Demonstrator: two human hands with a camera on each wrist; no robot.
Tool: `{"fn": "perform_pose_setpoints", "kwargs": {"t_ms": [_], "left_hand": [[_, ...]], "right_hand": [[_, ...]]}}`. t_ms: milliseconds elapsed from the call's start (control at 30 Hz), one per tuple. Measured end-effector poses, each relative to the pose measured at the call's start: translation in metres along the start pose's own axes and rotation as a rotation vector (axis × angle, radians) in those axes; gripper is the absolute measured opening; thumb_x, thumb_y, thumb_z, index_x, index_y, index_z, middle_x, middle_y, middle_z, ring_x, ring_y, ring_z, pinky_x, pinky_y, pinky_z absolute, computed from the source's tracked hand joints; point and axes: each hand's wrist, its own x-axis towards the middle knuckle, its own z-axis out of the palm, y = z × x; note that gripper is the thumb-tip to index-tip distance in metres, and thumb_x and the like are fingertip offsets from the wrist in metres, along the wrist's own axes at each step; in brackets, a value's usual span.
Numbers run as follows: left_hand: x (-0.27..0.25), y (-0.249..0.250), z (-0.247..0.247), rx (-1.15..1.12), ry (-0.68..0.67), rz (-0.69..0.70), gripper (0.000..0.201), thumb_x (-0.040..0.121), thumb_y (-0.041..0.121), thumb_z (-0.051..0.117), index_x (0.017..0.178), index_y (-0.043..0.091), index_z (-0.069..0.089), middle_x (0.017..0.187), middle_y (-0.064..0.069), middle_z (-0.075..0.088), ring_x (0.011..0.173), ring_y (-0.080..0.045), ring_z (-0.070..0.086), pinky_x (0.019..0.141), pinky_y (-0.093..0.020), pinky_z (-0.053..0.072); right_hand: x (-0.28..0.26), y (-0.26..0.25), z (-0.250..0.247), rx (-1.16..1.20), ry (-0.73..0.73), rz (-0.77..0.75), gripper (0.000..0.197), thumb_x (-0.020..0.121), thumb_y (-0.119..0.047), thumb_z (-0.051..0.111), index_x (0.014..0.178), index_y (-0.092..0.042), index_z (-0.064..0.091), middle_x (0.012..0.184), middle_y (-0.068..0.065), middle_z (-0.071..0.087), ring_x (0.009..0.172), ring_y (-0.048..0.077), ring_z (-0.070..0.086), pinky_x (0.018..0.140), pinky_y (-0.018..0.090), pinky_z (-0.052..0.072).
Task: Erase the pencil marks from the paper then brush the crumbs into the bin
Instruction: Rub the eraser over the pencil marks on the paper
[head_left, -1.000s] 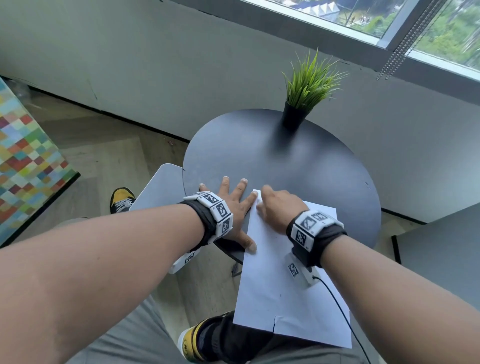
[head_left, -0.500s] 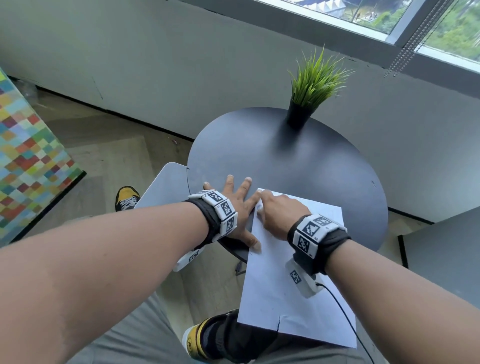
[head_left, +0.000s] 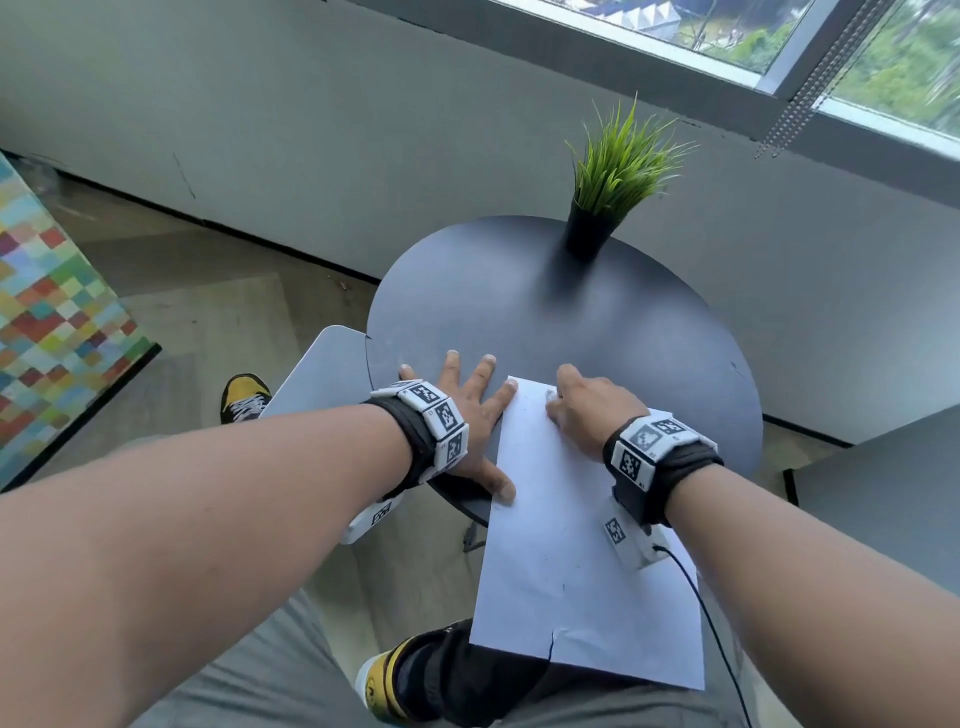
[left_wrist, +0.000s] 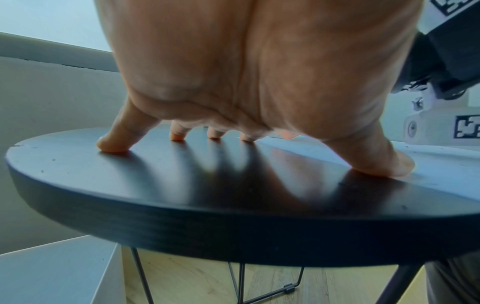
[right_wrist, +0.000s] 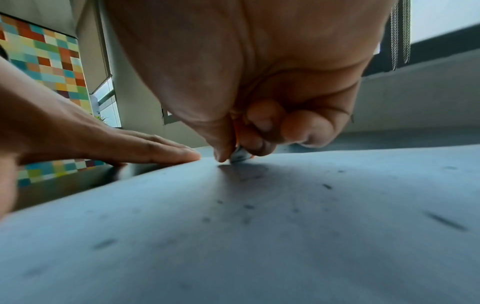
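The paper (head_left: 571, 545) is sitting nearest the person, a plain white sheet hanging off the near edge of the worktop (head_left: 597, 322) over their lap, with a small tear in its near edge. Dark eraser crumbs (right_wrist: 326, 186) and faint grey smudges are lying scattered over it, easiest to see from the right wrist view.

The right hand (head_left: 587, 410) is curling knuckles-up over the far part of the sheet, its grip pinching a small eraser (right_wrist: 240, 156) between thumb and fingers, the tip pressing right onto the paper. The eraser is mostly hidden, so its shape is hard to tell.

Just left of it, the left hand (head_left: 467, 410) is lying spread flat, fingers (left_wrist: 114, 144) splayed on the bare worktop while the thumb and index fingertip are touching the sheet's left edge, holding nothing.

The worktop is a round, matte black disc on thin metal legs. At its far side a spiky green plant (head_left: 618, 161) is standing upright in a black pot (head_left: 587, 234). Left of the worktop, a light grey bin (head_left: 317, 374) is sitting on the wooden floor.
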Motion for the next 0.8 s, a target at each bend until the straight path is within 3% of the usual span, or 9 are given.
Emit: {"fn": "perform_pose_setpoints", "kwargs": {"t_ms": [133,167,267,333,467,600,733,800], "left_hand": [[0.0,0.0,0.0,-0.006,0.004,0.001,0.143,0.051,0.101,0.054,0.157,0.037,-0.017,0.165,0.004,-0.026,0.151,-0.043,-0.017,0.103,-0.086,0.012],[0.0,0.0,0.0,-0.007,0.003,0.001,0.143,0.051,0.1,0.054,0.157,0.037,-0.017,0.165,0.004,-0.026,0.151,-0.043,-0.017,0.103,-0.086,0.011],[0.0,0.0,0.001,-0.015,0.002,0.001,0.143,0.051,0.101,0.053,0.157,0.038,-0.018,0.165,0.005,-0.026,0.152,-0.042,-0.017,0.103,-0.085,0.01],[0.001,-0.001,0.002,-0.017,0.006,0.002,0.143,0.05,0.101,0.053,0.157,0.038,-0.018,0.165,0.005,-0.027,0.151,-0.042,-0.017,0.104,-0.085,0.01],[0.0,0.0,0.0,-0.012,-0.006,0.001,0.142,0.052,0.101,0.053,0.156,0.038,-0.019,0.165,0.005,-0.029,0.151,-0.043,-0.019,0.104,-0.085,0.01],[0.001,0.0,-0.001,-0.009,-0.003,0.002,0.142,0.051,0.102,0.052,0.157,0.037,-0.018,0.165,0.004,-0.027,0.151,-0.043,-0.017,0.103,-0.085,0.011],[0.001,0.0,0.001,-0.007,-0.003,0.004,0.144,0.049,0.103,0.051,0.157,0.037,-0.019,0.165,0.004,-0.028,0.151,-0.043,-0.019,0.103,-0.086,0.01],[0.002,0.0,0.0,-0.007,-0.008,0.001,0.143,0.05,0.103,0.051,0.157,0.037,-0.019,0.165,0.004,-0.029,0.151,-0.043,-0.019,0.103,-0.085,0.01]], "right_hand": [[-0.024,-0.023,0.016,-0.105,-0.055,-0.278,0.033,0.101,-0.038,0.034,0.125,-0.015,0.037,0.109,0.015,0.065,0.091,0.037,0.059,0.068,0.037,0.04],[-0.026,-0.022,0.017,-0.108,-0.064,-0.299,0.033,0.101,-0.04,0.033,0.124,-0.016,0.037,0.108,0.013,0.065,0.092,0.036,0.06,0.069,0.037,0.04],[-0.014,-0.004,0.005,-0.044,-0.016,-0.173,0.022,0.101,-0.039,0.035,0.098,-0.017,0.035,0.101,0.014,0.064,0.082,0.035,0.055,0.07,0.04,0.045],[-0.015,-0.001,0.004,-0.07,0.003,-0.174,0.02,0.1,-0.036,0.035,0.092,-0.018,0.031,0.096,0.013,0.062,0.077,0.034,0.051,0.068,0.041,0.046],[-0.035,-0.013,0.014,-0.118,-0.071,-0.389,0.019,0.099,-0.036,0.037,0.091,-0.022,0.029,0.085,0.004,0.056,0.079,0.033,0.054,0.067,0.041,0.047],[-0.018,0.008,0.006,-0.102,0.022,-0.222,0.024,0.101,-0.04,0.033,0.091,-0.019,0.033,0.084,0.002,0.054,0.075,0.032,0.051,0.069,0.042,0.05],[-0.037,-0.014,0.02,-0.101,-0.006,-0.369,0.018,0.1,-0.035,0.035,0.088,-0.022,0.028,0.081,-0.001,0.051,0.072,0.03,0.047,0.061,0.038,0.04],[-0.039,-0.013,0.02,-0.092,-0.013,-0.353,0.022,0.1,-0.04,0.033,0.089,-0.022,0.03,0.083,0.0,0.054,0.074,0.031,0.05,0.061,0.037,0.04]]}}
